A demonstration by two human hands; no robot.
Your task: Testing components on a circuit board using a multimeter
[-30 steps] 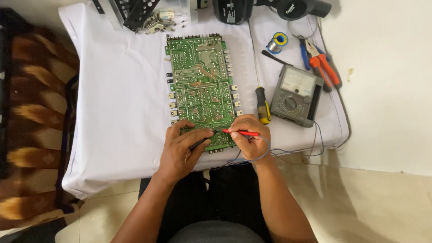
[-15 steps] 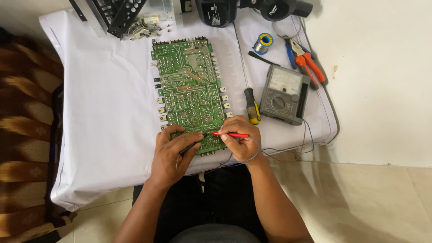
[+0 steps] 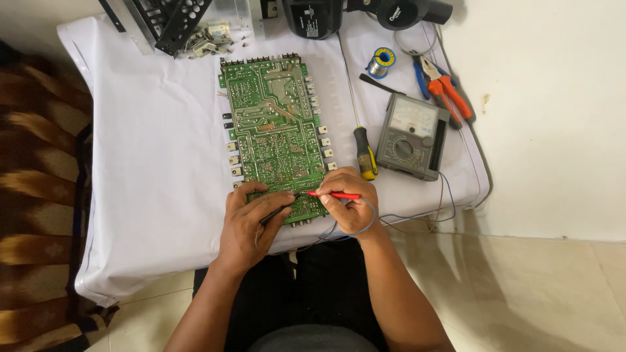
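With both hands pinching probes, right hand (image 3: 349, 205) the red probe (image 3: 334, 195), left hand (image 3: 251, 221) a dark probe (image 3: 277, 213), tips nearly meeting on the circuit board (image 3: 274, 130), a slip could bridge adjacent solder joints.

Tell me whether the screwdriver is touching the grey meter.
Apart. The head view shows the screwdriver lying left of the grey meter, with a strip of white cloth visible between its yellow handle and the meter's edge.

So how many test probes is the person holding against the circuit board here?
2. A red probe is pinched in the right hand; a dark probe, largely hidden, lies under the left hand. Both tips meet at the green circuit board's near edge.
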